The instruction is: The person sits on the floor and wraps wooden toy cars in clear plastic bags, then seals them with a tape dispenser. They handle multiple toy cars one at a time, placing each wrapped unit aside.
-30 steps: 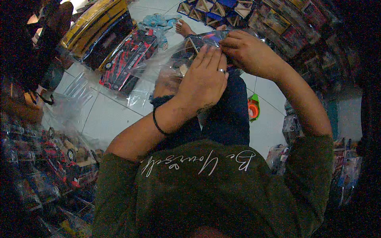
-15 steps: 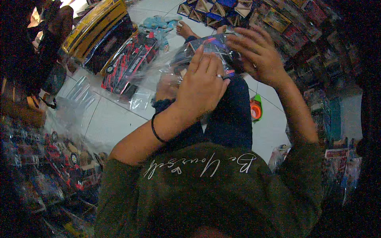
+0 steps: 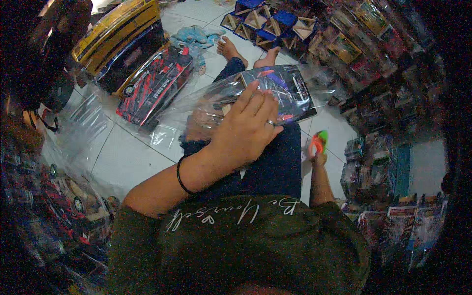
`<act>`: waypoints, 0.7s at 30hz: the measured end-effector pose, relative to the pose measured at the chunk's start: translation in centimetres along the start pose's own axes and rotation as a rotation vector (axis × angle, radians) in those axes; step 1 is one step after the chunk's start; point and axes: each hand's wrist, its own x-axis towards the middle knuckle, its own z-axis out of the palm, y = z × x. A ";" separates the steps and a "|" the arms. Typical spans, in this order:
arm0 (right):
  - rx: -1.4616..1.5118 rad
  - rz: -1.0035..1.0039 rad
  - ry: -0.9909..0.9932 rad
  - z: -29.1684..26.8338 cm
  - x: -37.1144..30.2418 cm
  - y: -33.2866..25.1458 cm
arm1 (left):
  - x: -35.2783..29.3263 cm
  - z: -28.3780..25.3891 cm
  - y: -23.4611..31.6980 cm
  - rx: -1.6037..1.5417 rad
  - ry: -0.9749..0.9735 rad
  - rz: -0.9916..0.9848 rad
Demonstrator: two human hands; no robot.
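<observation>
A dark package (image 3: 293, 88) with purple and pink markings, inside a clear plastic wrap (image 3: 196, 105), lies across my lap. My left hand (image 3: 249, 127) rests palm down on it, fingers stretched over the near left part; a ring and a black wrist band show on that side. Down on the floor to the right of my legs, my right hand (image 3: 319, 159) closes round the near end of an orange and green tape dispenser (image 3: 318, 143). Its fingertips are small and partly hidden there.
A red and black toy bus (image 3: 156, 86) in clear wrap lies left, beside a yellow wrapped one (image 3: 115, 37). Blue, wood-edged triangular pieces (image 3: 270, 22) stand at the back. A light blue cloth (image 3: 194, 37) is near my feet. Wrapped goods (image 3: 368, 167) crowd the right side.
My right hand has left the package's far right side and come down to the tape dispenser on the floor. My left hand stays on the package, which now shows more fully.
</observation>
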 end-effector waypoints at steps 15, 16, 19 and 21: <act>-1.474 -0.970 -0.477 20.2 -32.5 -40.9 | 0.2 0.6 -0.7 -0.042 0.056 -0.013; -1.628 -0.923 -0.507 21.4 -32.8 -41.3 | 0.2 0.8 -0.7 -0.059 0.110 0.000; -1.698 -0.899 -0.441 23.9 -31.7 -42.3 | 0.1 1.1 -0.6 -0.078 0.178 0.018; -1.723 -0.868 -0.437 24.6 -31.0 -42.9 | 0.1 1.2 -0.6 -0.112 0.165 0.022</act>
